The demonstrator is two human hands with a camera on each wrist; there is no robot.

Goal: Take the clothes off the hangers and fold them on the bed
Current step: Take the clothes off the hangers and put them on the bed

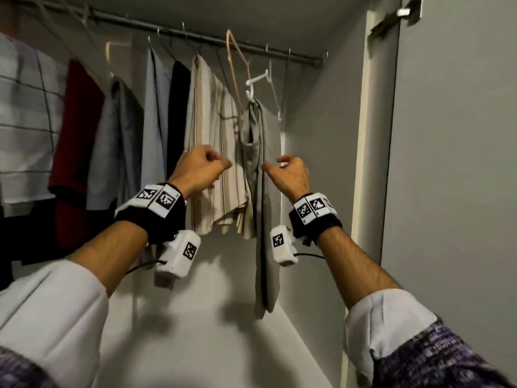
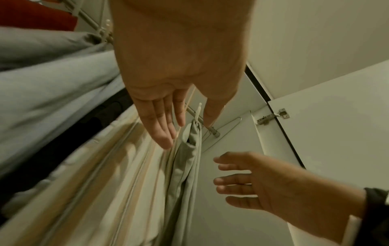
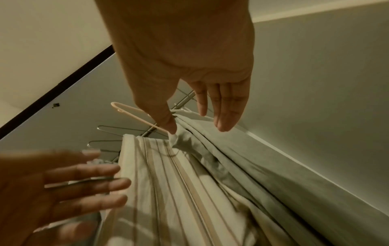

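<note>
Both forearms were raised into the wardrobe, palms facing the clothes, sleeves pushed up, black wrist straps with tag markers on each. Left hand [image 1: 205, 166] sat in front of the striped shirt [image 1: 215, 152]; the head view made it look loosely curled, but the left wrist view showed its fingers [image 2: 160, 126] straight and relaxed, grip spread, holding nothing. Right hand [image 1: 288, 170] was level with it, just right of the grey-green garment [image 1: 256, 152], fingers loosely extended, grip spread too, empty. In the right wrist view its thumb tip looked close to the garment's top fold; contact couldn't be confirmed.

The grey-green garment was a long narrow drape of smooth woven cloth, hanging from a white plastic hanger [image 1: 258, 79] at the right end of the rail [image 1: 195, 35], between the two hands. The striped shirt was cream with thin tan and brown vertical stripes, lightly creased, touching the garment's left edge. An empty pink plastic hanger [image 1: 237, 60] hung tilted above them.

Further left on the thin metal rail: a black garment [image 1: 179, 107], pale blue shirts [image 1: 154, 113], a dark red top [image 1: 77, 130], a checked shirt [image 1: 25, 121]. Wardrobe walls were flat matte grey, with the open door [image 1: 453, 163] to the right.
</note>
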